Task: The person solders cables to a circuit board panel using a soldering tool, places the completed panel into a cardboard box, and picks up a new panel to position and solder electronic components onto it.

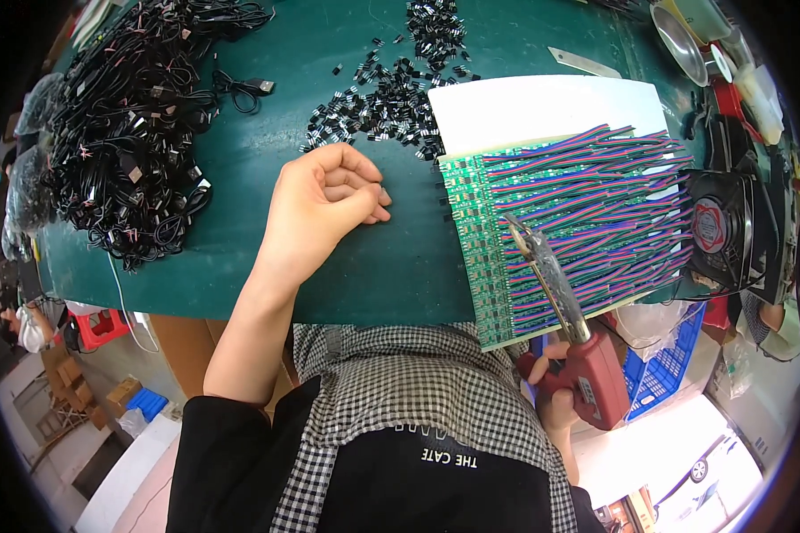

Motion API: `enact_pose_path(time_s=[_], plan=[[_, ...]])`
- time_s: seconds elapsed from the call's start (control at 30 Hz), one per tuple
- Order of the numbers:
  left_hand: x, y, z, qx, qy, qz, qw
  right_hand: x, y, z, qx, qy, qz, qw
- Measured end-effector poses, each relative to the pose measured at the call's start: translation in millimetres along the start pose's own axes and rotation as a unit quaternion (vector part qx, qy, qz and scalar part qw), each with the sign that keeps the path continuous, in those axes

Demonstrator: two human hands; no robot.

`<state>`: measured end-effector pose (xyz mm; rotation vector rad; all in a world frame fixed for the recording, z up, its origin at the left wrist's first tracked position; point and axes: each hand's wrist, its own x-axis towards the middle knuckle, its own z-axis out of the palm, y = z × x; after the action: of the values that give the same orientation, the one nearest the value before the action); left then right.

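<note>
My left hand (324,195) hovers over the green table mat with its fingers curled in and the thumb near the fingertips. Whatever may be pinched there is too small to make out. Wrapped round the handle of a red soldering gun (598,382) is my right hand (556,404), partly hidden behind it. The gun's metal tip points up and left above a panel of green circuit boards (480,266). Rows of striped multicoloured wires (587,222) run rightward from the boards. Small black connectors (373,111) lie heaped beyond my left hand.
A tangled heap of black cables (133,133) covers the left side, with a single USB cable (244,89) beside it. A white sheet (547,107) lies under the wires. Farther back is a flat blade (584,64). A black fan (716,222) stands at the right, a blue basket (658,364) below.
</note>
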<state>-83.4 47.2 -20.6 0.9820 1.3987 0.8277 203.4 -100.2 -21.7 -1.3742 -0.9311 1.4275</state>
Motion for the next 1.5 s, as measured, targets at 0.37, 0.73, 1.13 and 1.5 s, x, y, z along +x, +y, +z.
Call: enact_pose_path(time_s=[0.37, 0.73, 1.13, 1.5], plan=[[-25, 0, 26, -0.112, -0.043, -0.017, 0.993, 4, 0, -1, -0.015, 0.012, -0.019, 1.0], [-27, 10, 51, -0.091, -0.057, -0.016, 0.994, 6, 2, -3, -0.05, -0.014, -0.025, 0.998], [-25, 3, 58, -0.096, -0.013, 0.022, 0.995, 8, -3, -2, -0.112, -0.004, 0.003, 0.994], [-23, -1, 61, -0.13, -0.005, 0.016, 0.991, 9, 6, -12, -0.155, -0.05, -0.027, 0.986]])
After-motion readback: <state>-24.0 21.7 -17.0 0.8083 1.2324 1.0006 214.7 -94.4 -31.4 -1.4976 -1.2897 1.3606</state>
